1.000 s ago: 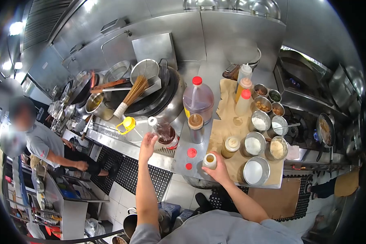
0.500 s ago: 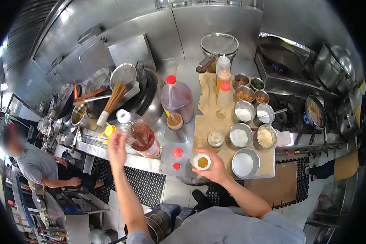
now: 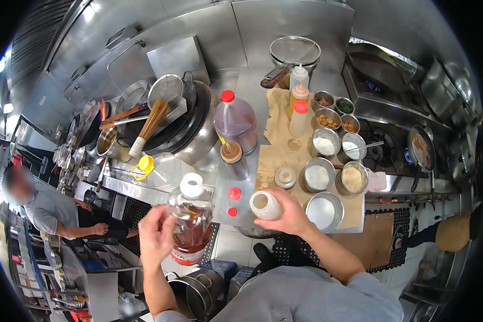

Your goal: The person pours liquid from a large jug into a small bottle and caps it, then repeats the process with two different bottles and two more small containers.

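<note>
My left hand (image 3: 156,234) is closed on the side of a large clear plastic bottle (image 3: 192,228) with dark red-brown liquid and an uncapped white neck. The bottle stands nearly upright, off the counter. My right hand (image 3: 287,211) wraps round a small whitish squeeze bottle (image 3: 266,206) without its top, its round mouth tilted toward the large bottle. The two bottles are apart. Between them on the steel counter lie a red nozzle cap (image 3: 234,193) and a smaller red cap (image 3: 232,212).
Steel cups of white powder (image 3: 316,176) and other ingredients sit on brown cardboard (image 3: 273,161) at right. A red-capped jug (image 3: 235,126) and a brown-sauce bottle (image 3: 234,161) stand mid-counter. Left are a wok (image 3: 198,126) and a yellow-capped clear jug (image 3: 172,170). A co-worker (image 3: 53,206) stands far left.
My left hand has brought the large bottle toward my body and turned it more upright. My right hand has tipped the small bottle's mouth leftward; the amber inside it no longer shows.
</note>
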`<state>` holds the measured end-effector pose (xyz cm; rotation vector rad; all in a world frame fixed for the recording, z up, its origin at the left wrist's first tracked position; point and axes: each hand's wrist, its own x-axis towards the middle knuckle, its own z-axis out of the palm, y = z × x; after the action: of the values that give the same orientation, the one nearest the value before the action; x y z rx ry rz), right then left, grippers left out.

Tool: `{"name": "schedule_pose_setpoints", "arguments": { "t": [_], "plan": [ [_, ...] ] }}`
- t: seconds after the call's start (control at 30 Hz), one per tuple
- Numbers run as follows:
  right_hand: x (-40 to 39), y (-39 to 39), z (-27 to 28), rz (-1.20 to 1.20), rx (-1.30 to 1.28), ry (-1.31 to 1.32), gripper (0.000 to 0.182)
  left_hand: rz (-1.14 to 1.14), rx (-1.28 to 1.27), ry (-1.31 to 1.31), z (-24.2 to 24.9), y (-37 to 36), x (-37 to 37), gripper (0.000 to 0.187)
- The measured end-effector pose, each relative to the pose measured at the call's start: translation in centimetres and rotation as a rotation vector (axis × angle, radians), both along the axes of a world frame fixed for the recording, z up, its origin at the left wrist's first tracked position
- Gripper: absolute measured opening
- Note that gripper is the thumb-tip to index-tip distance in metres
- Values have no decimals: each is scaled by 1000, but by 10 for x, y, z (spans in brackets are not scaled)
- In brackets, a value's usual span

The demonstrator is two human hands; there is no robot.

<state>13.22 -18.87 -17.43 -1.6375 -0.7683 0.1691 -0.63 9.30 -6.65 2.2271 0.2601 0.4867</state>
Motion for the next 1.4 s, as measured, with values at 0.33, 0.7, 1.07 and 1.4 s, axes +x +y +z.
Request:
{"name": "schedule_pose_setpoints", "arguments": {
  "t": [0.33,0.7,1.07,1.4],
  "plan": [
    [2,7,3,88,-37,-50,64,-166,195,202,25,-32,-9,14],
    [2,5,10,95,-49,-106,63,-320,333,369,50,-47,-3,15],
    [0,4,3,115,-30,-135,71,-418,412,491,61,-51,3,16],
    [-4,1,6,118,-76,-91,63,-477,491,496,72,-57,8,12]
  ]
}}
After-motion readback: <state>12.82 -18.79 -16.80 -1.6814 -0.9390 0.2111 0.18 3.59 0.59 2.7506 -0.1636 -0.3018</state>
